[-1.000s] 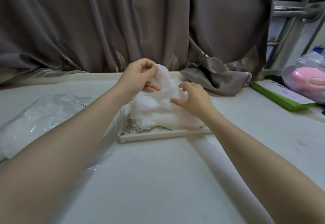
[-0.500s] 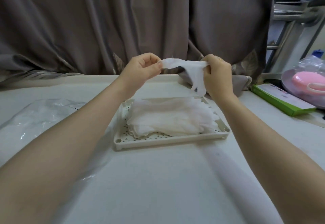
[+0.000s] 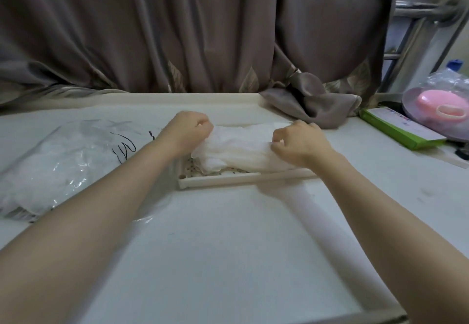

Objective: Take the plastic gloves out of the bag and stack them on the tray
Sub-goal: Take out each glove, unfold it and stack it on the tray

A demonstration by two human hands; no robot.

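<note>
A cream perforated tray (image 3: pixel 228 179) lies at the middle of the table with a pile of thin white plastic gloves (image 3: pixel 238 151) on it. My left hand (image 3: pixel 189 130) pinches the left end of the top glove, low on the pile. My right hand (image 3: pixel 300 142) grips its right end, also down on the pile. The clear plastic bag (image 3: pixel 55 161), with more white gloves inside, lies flat on the table to the left, partly under my left forearm.
A grey-brown curtain (image 3: pixel 177 31) hangs behind the table, and a fold of it (image 3: pixel 312 105) rests on the table's back right. A green box (image 3: pixel 398 130) and a bagged pink item (image 3: pixel 441 105) stand at the far right.
Both hands pulled one glove up off the pile, stretched it out in the air, then brought it down flat onto the stack on the tray.
</note>
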